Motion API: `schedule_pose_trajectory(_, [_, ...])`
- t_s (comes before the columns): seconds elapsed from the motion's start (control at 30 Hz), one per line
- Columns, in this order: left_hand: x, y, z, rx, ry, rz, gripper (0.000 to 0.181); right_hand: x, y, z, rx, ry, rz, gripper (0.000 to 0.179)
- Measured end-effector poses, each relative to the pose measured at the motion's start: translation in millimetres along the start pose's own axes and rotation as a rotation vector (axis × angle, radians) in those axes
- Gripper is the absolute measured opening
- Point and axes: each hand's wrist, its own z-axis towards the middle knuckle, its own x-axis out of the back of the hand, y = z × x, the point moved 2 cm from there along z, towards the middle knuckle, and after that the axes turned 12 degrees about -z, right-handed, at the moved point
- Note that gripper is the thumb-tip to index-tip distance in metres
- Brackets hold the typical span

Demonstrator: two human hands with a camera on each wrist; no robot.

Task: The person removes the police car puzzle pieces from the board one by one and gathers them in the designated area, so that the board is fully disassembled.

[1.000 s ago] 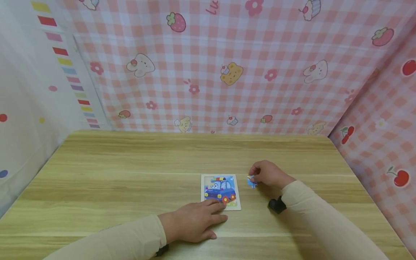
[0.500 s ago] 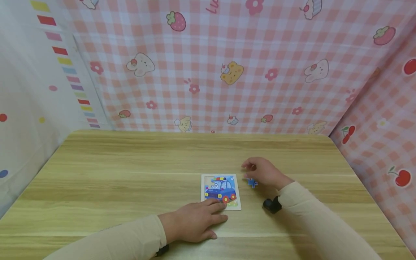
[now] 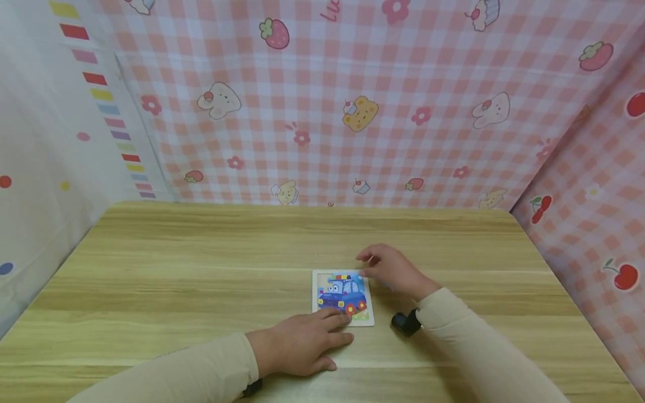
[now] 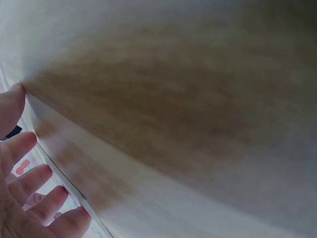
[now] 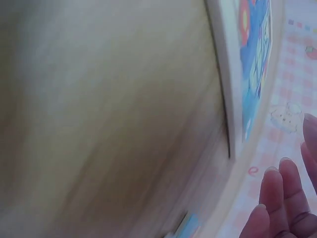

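Observation:
A small square jigsaw puzzle (image 3: 354, 292) in a white frame shows a blue cartoon car with red wheels. Its upper left corner is bare and wood-coloured. My left hand (image 3: 304, 343) rests with spread fingers over the near edge of the frame, hiding its lower left part. At the far right corner of the puzzle hovers my right hand (image 3: 395, 271), fingers loosely bent and nothing between them. A loose blue puzzle piece (image 5: 187, 227) lies on the table right of the frame, mostly hidden under that hand in the head view.
The wood-grain table (image 3: 201, 252) reaches back to a pink checked curtain (image 3: 322, 157). Other patterned cloths hang at both sides. A black wrist camera (image 3: 406, 323) sits under the right sleeve.
My right hand has let go of the loose puzzle piece and moved left to the puzzle's far right corner. The piece stayed on the table. My left hand has not moved.

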Motion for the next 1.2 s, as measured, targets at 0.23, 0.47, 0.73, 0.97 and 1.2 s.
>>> schedule_pose_trajectory(0.23, [0.6, -0.6, 0.8, -0.002, -0.002, 0.010, 0.050, -8, -13, 3.2, 0.021, -0.019, -0.023, 0.020])
schedule_pose_trajectory(0.47, [-0.4, -0.1, 0.8, -0.018, 0.018, 0.042, 0.050, -13, -23, 6.1, 0.000, -0.072, -0.009, 0.021])
schedule_pose_trajectory(0.73, [-0.8, 1.1, 0.8, -0.017, 0.017, 0.059, 0.049, -20, -27, 10.7, 0.046, -0.089, -0.067, 0.021])
schedule_pose_trajectory(0.97, [-0.4, 1.7, 1.3, 0.009, 0.000, 0.051, 0.050, -24, -31, 11.6, 0.048, -0.109, -0.100, 0.021])
schedule_pose_trajectory(1.2, [-0.6, 2.4, 0.4, 0.000, 0.020, 0.066, 0.050, -27, -34, 13.9, 0.056, -0.119, -0.155, 0.020])
